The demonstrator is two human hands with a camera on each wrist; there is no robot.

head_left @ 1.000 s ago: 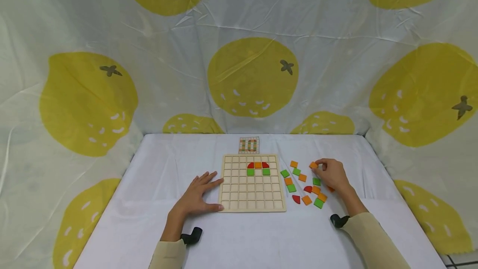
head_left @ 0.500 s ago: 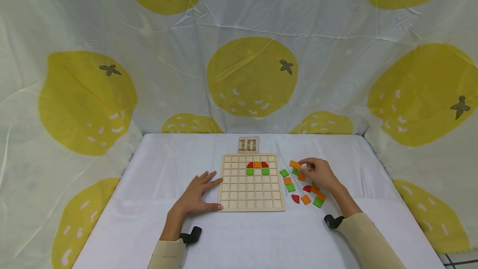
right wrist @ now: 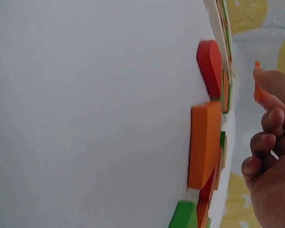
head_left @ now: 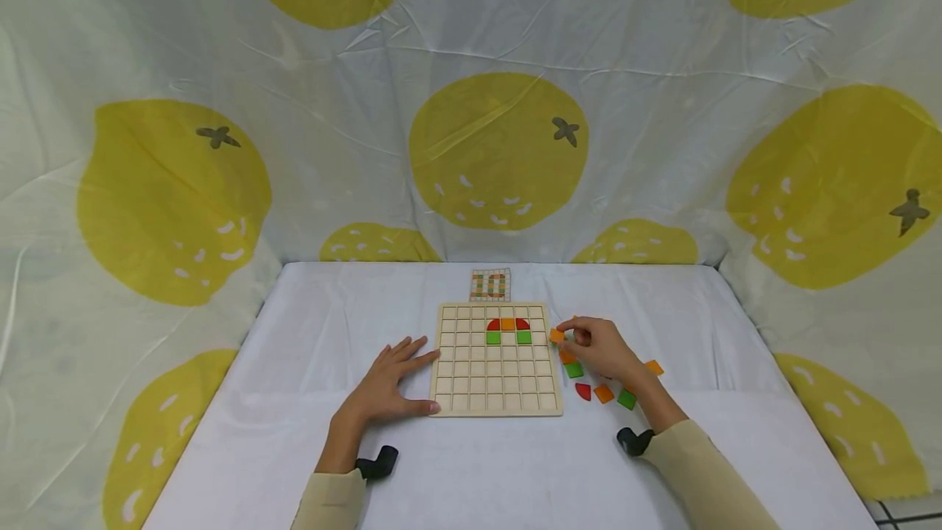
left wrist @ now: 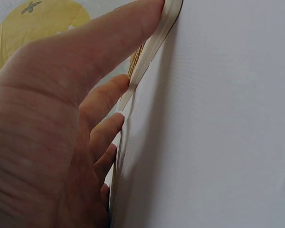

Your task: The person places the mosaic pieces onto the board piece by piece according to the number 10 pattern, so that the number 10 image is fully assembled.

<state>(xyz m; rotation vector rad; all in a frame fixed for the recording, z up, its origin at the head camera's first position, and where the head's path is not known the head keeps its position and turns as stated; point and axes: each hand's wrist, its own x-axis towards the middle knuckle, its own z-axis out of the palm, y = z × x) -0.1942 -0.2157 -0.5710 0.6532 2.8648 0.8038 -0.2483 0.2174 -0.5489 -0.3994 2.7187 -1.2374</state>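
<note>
My right hand [head_left: 603, 350] pinches an orange square tile [head_left: 557, 336] between thumb and fingertips, just off the right edge of the wooden grid board [head_left: 459, 387]. In the right wrist view, that orange tile [right wrist: 257, 85] is held up edge-on, above the table. My left hand [head_left: 386, 387] lies with fingers spread, its fingertips and thumb touching the board's left edge. On the board, an orange tile [head_left: 508, 324] sits between two red quarter-circle tiles [head_left: 494, 325], with a green square [head_left: 494, 338] below each red one.
Loose tiles lie right of the board, partly hidden by my right hand: a green square [head_left: 574, 370], a red quarter-circle [head_left: 583, 392], an orange square [head_left: 604, 394] and others. A pattern card [head_left: 490, 285] lies behind the board. Lemon-print cloth [head_left: 500, 154] hangs around the white table.
My right hand has moved left with the orange tile, from the far right of the loose tiles to beside the board. The left hand and the board tiles have stayed put.
</note>
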